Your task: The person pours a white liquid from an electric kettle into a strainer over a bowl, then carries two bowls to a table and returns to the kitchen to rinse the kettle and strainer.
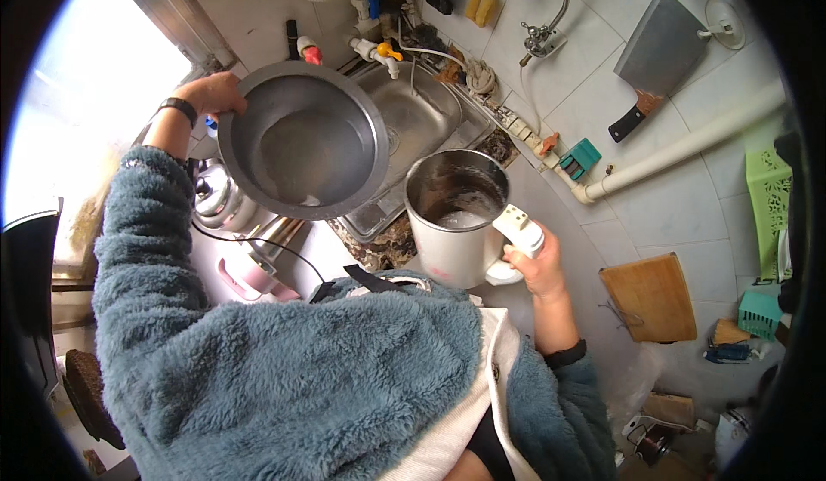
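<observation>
My left hand [218,94] grips the rim of a wide grey metal basin [310,139], which is held over the left part of a stainless steel sink [423,110]. Some liquid seems to lie in the basin's bottom. At the right, my right hand [539,261] is closed on the white handle [528,236] of a tall white pitcher-like container [448,252] with a steel interior. Its mouth faces up, and a little whitish matter shows at its bottom. The container stands near the sink's front right corner; whether it rests on the counter cannot be told.
A metal kettle [222,203] and a pink-handled item [248,274] sit left, with a black cord nearby. Taps, one with an orange lever [389,51], rise behind the sink. A cleaver [664,42] hangs on the tiled wall; a wooden cutting board [652,297] leans at right.
</observation>
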Demonstrator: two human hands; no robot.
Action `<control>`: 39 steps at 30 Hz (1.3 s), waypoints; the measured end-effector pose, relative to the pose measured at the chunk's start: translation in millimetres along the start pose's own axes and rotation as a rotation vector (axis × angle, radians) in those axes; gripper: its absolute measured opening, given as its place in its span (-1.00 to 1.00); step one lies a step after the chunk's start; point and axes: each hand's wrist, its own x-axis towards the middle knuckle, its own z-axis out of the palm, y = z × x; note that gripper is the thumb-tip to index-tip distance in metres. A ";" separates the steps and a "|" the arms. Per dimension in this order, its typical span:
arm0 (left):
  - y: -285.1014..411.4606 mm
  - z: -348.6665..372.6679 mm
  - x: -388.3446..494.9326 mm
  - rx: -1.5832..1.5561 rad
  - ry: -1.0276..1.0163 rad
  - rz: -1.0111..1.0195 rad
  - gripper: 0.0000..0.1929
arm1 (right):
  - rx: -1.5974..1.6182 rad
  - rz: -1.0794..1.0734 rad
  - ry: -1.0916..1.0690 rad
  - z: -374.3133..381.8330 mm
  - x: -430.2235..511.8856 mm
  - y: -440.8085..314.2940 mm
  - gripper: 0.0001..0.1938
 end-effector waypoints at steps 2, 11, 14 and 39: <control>-2.6 8.7 5.0 0.001 -0.061 -0.036 -0.62 | 0.096 0.057 0.027 6.7 4.4 5.4 -0.72; -8.2 34.6 10.9 -0.022 -0.104 -0.052 -0.67 | 0.010 -0.014 -0.098 -8.2 3.1 -31.7 -0.72; -1.3 38.0 19.5 -0.040 -0.109 -0.065 -0.69 | -0.013 -0.022 -0.113 5.6 16.3 -20.9 -0.73; 17.1 51.4 58.4 -0.092 -0.244 -0.004 -0.71 | -0.489 -0.065 -0.265 49.1 96.6 -25.5 -0.66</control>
